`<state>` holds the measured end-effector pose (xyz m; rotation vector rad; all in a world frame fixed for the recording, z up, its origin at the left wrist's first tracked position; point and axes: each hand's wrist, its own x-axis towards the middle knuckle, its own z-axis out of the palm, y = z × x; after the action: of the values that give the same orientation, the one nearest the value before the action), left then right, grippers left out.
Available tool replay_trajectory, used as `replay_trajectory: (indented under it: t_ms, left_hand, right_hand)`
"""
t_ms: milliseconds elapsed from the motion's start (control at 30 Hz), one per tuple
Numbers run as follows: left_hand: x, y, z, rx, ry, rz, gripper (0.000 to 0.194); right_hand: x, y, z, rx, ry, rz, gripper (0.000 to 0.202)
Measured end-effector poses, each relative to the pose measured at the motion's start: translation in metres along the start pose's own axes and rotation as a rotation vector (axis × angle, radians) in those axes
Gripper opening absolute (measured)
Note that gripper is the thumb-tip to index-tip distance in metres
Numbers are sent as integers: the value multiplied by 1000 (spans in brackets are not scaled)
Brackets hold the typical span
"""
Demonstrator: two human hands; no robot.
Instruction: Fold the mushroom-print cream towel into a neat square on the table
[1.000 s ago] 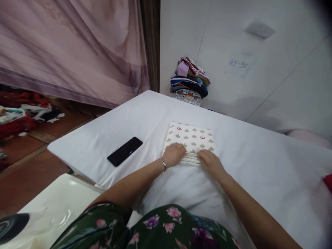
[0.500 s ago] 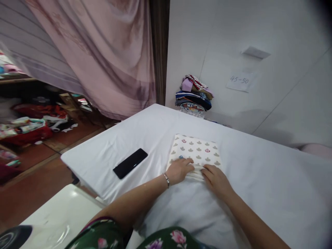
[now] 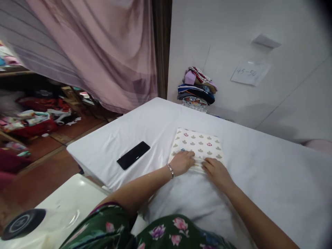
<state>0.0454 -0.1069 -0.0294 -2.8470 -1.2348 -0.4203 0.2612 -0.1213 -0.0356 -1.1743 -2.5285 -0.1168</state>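
A folded white cloth (image 3: 198,140), printed with grey, red and blue motifs, lies flat on the white-covered table (image 3: 249,152). My left hand (image 3: 182,162), a bracelet at its wrist, is closed over the cloth's near left edge. On the near right edge, my right hand (image 3: 216,173) grips the layered fold between thumb and fingers. The fold shows in the small gap between both hands. Some fingertips are hidden under or behind the cloth's edge.
A black phone (image 3: 133,155) lies left of the cloth. Folded clothes (image 3: 197,90) are stacked against the wall at the back. A white stool-like surface (image 3: 85,197) with a dark round object (image 3: 24,224) stands at lower left. A pink curtain (image 3: 111,58) hangs behind.
The camera view has shifted slightly, so the scene sits a little higher and further right. Both hands stay on the near edge of the cloth, with hardly any movement.
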Motion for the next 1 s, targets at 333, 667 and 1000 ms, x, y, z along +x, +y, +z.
replay_trajectory:
  t_ms: [333, 667, 1000]
  left_hand:
    - [0, 1, 3, -92, 104, -53, 20]
    - [-7, 2, 8, -31, 92, 25, 19]
    - [-12, 4, 9, -17, 84, 55, 15]
  right_hand:
    - [7, -1, -3, -53, -66, 26, 19]
    - [-4, 3, 1, -15, 4, -28, 22]
    - [-8, 1, 0, -71, 122, -137, 27]
